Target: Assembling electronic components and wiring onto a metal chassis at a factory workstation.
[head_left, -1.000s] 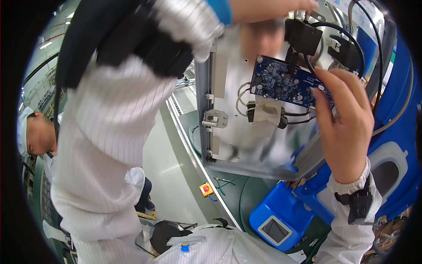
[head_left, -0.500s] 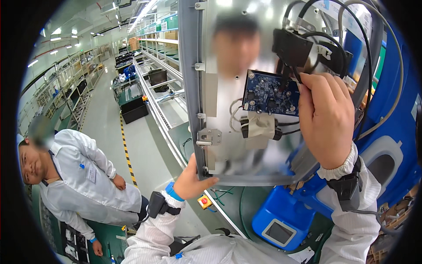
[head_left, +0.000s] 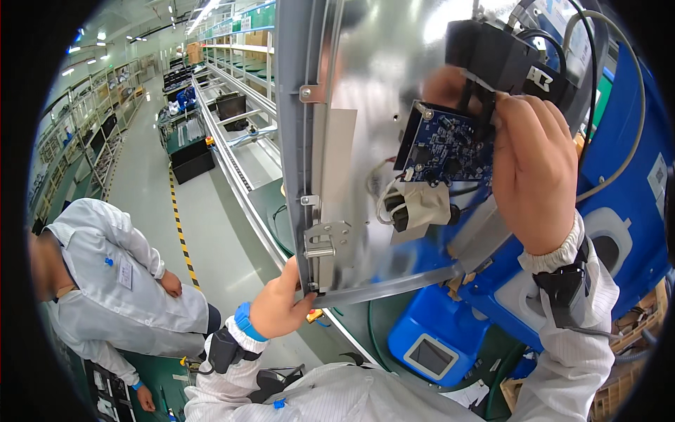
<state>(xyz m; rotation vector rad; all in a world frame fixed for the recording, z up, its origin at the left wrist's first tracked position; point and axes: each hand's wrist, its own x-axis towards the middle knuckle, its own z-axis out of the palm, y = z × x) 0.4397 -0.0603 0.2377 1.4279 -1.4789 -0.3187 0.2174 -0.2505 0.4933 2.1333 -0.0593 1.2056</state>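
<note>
My left hand (head_left: 279,302) grips the lower left corner of a shiny metal door panel (head_left: 351,257) with a grey frame, thumb on the front. A dark blue circuit board (head_left: 450,146) is on the panel, tilted slightly off it. My right hand (head_left: 532,169) is at the board's right edge, fingertips pinched together beside black cable ends (head_left: 485,107); what they hold is hidden. Above the board sits a black box (head_left: 481,50) with cables. Below it, beige tape (head_left: 425,207) covers a black part with pale wires. A metal hinge (head_left: 327,239) lies near the left edge.
A large blue housing (head_left: 629,211) stands right of the panel, with a grey cable looping before it. Below is a blue unit with a small screen (head_left: 430,354). At left stands a person in a white coat (head_left: 133,281), beyond a long metal conveyor frame (head_left: 235,169).
The panel now shows larger and turned, its lower left corner further left and lower. My left hand moved with it. My right hand stays at the board's right edge, slightly further right.
</note>
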